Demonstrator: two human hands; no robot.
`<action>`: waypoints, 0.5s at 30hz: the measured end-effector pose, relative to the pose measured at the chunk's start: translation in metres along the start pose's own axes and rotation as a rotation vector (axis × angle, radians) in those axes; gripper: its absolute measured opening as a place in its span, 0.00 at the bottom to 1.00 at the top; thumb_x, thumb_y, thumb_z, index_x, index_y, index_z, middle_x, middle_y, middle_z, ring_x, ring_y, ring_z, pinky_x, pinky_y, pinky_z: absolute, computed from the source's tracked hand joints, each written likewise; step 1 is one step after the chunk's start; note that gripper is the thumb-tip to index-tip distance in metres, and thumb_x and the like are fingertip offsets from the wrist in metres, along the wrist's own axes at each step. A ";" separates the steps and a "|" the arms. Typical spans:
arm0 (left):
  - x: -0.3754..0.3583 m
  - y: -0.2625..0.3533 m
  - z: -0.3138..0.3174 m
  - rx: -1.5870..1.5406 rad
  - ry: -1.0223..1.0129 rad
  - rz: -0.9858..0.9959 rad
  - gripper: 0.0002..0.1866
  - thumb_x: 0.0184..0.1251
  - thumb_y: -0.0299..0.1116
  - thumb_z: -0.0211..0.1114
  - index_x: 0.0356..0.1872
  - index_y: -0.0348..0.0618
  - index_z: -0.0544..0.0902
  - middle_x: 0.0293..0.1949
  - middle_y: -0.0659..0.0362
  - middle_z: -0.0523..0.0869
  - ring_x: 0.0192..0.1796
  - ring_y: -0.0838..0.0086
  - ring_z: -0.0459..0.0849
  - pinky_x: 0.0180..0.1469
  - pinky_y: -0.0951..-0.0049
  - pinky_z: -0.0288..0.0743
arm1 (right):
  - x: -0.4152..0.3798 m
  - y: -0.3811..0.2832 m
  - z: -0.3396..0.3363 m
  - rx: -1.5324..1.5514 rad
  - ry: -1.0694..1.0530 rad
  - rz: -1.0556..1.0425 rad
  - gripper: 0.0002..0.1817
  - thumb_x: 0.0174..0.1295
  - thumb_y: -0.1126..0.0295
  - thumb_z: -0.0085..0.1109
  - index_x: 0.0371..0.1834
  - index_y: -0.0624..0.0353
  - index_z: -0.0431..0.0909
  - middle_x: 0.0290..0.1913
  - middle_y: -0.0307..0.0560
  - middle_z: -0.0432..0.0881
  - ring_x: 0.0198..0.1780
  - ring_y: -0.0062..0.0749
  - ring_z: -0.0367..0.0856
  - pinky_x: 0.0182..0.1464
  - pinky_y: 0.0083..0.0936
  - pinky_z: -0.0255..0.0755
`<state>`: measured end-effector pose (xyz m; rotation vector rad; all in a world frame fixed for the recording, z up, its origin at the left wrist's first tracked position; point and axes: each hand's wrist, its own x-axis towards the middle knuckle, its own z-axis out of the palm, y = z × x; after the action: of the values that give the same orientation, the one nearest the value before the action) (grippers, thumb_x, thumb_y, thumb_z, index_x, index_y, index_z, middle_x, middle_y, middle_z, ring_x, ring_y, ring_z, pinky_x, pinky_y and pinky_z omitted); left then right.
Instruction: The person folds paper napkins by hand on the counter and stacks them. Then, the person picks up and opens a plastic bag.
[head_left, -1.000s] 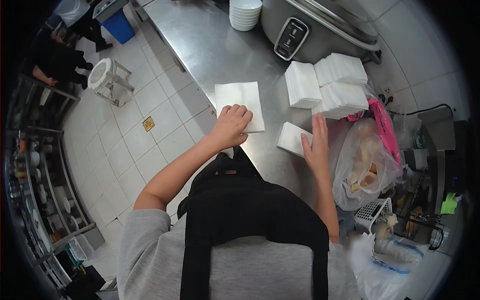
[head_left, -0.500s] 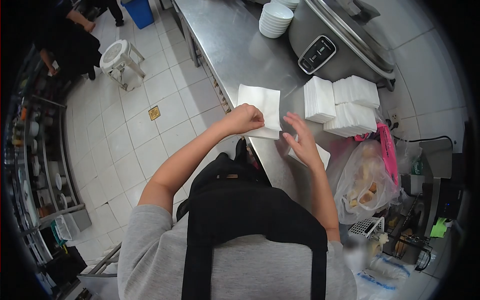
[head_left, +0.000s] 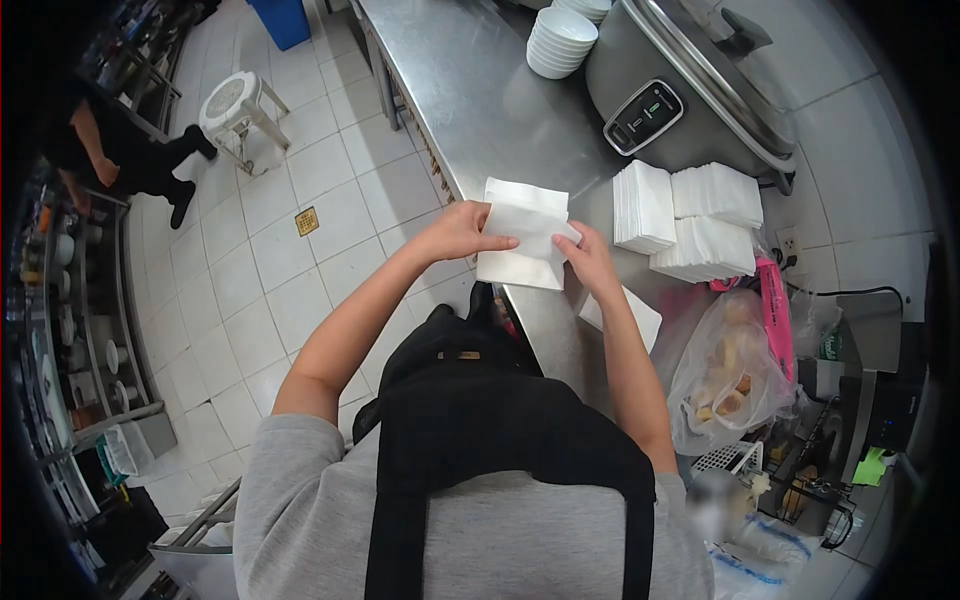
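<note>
Carefully, both the left hand [head_left: 462, 232] and right hand [head_left: 590, 262] pinched the white napkin [head_left: 522, 240] in their fingers near the frame's middle, so lining up its edges before pressing would likely fold it neatly.

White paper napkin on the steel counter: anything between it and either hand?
Nothing visible. The left hand and right hand both already grip the white paper napkin at its edges, above the steel counter.
</note>
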<state>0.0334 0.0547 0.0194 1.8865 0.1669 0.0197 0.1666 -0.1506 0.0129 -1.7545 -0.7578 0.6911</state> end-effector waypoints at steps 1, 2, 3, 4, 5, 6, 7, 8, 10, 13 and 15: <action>0.001 -0.005 -0.001 0.039 0.035 -0.054 0.18 0.54 0.41 0.69 0.38 0.36 0.83 0.27 0.51 0.85 0.31 0.66 0.85 0.34 0.65 0.75 | 0.006 0.007 0.000 0.002 -0.002 0.003 0.15 0.60 0.67 0.57 0.42 0.70 0.78 0.33 0.54 0.83 0.36 0.33 0.82 0.39 0.25 0.72; 0.001 -0.009 0.001 0.038 0.035 -0.057 0.18 0.54 0.41 0.69 0.38 0.36 0.83 0.27 0.51 0.85 0.31 0.66 0.85 0.34 0.65 0.75 | 0.013 0.016 0.000 -0.067 0.028 0.031 0.17 0.59 0.65 0.58 0.42 0.71 0.77 0.34 0.55 0.83 0.37 0.36 0.82 0.41 0.27 0.72; 0.000 -0.008 0.005 0.031 0.136 -0.100 0.18 0.54 0.40 0.70 0.41 0.37 0.82 0.27 0.51 0.85 0.30 0.64 0.84 0.33 0.65 0.74 | 0.019 0.021 0.001 -0.137 0.057 0.059 0.19 0.59 0.63 0.58 0.42 0.72 0.77 0.34 0.57 0.83 0.38 0.40 0.83 0.43 0.29 0.73; -0.002 -0.006 0.009 0.024 0.238 -0.143 0.19 0.53 0.38 0.70 0.44 0.37 0.81 0.26 0.52 0.84 0.29 0.63 0.83 0.32 0.65 0.73 | 0.022 0.027 0.004 -0.137 0.054 0.060 0.19 0.59 0.63 0.58 0.42 0.72 0.77 0.34 0.57 0.83 0.38 0.40 0.83 0.43 0.29 0.73; -0.003 -0.006 0.013 0.024 0.239 -0.146 0.19 0.53 0.38 0.70 0.44 0.37 0.81 0.26 0.52 0.84 0.29 0.63 0.83 0.32 0.65 0.73 | 0.025 0.034 0.008 -0.280 0.167 -0.006 0.20 0.59 0.62 0.58 0.42 0.72 0.77 0.36 0.59 0.83 0.39 0.45 0.82 0.44 0.32 0.72; -0.004 -0.006 0.017 0.084 0.325 -0.122 0.22 0.54 0.37 0.69 0.49 0.38 0.78 0.25 0.51 0.83 0.29 0.61 0.83 0.32 0.64 0.74 | 0.027 0.035 0.010 -0.422 0.280 -0.072 0.22 0.58 0.60 0.58 0.42 0.73 0.77 0.37 0.61 0.83 0.40 0.51 0.82 0.44 0.36 0.72; -0.005 -0.006 0.020 0.144 0.410 -0.097 0.25 0.55 0.36 0.68 0.53 0.39 0.74 0.24 0.51 0.82 0.29 0.59 0.83 0.32 0.63 0.74 | 0.029 0.035 0.010 -0.421 0.277 -0.070 0.22 0.58 0.60 0.58 0.42 0.73 0.77 0.37 0.61 0.83 0.40 0.51 0.82 0.44 0.36 0.72; -0.006 -0.006 0.023 0.143 0.410 -0.100 0.25 0.55 0.36 0.68 0.53 0.39 0.74 0.24 0.51 0.82 0.29 0.59 0.83 0.32 0.63 0.74 | 0.031 0.035 0.009 -0.428 0.251 -0.048 0.21 0.58 0.60 0.58 0.42 0.72 0.77 0.38 0.63 0.82 0.41 0.54 0.81 0.44 0.39 0.72; -0.007 0.000 0.025 0.236 0.419 -0.116 0.30 0.57 0.35 0.66 0.61 0.42 0.65 0.23 0.49 0.81 0.31 0.54 0.83 0.33 0.58 0.74 | 0.034 0.036 0.009 -0.435 0.223 -0.026 0.21 0.57 0.60 0.58 0.41 0.72 0.77 0.38 0.64 0.82 0.42 0.58 0.80 0.43 0.42 0.71; -0.006 -0.004 0.029 0.304 0.448 -0.098 0.34 0.58 0.35 0.64 0.64 0.44 0.59 0.24 0.47 0.82 0.32 0.50 0.83 0.34 0.53 0.73 | 0.034 0.034 0.013 -0.363 0.239 0.026 0.19 0.57 0.60 0.57 0.38 0.69 0.77 0.36 0.65 0.81 0.40 0.58 0.80 0.41 0.43 0.71; -0.004 -0.005 0.030 0.327 0.451 -0.085 0.34 0.59 0.35 0.64 0.65 0.45 0.58 0.23 0.47 0.82 0.31 0.50 0.83 0.33 0.52 0.73 | 0.033 0.033 0.014 -0.367 0.302 0.007 0.17 0.58 0.61 0.56 0.36 0.68 0.77 0.35 0.65 0.80 0.39 0.58 0.79 0.41 0.43 0.71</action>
<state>0.0314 0.0275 0.0052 2.1755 0.5876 0.3817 0.1823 -0.1249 -0.0252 -2.1345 -0.6987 0.2883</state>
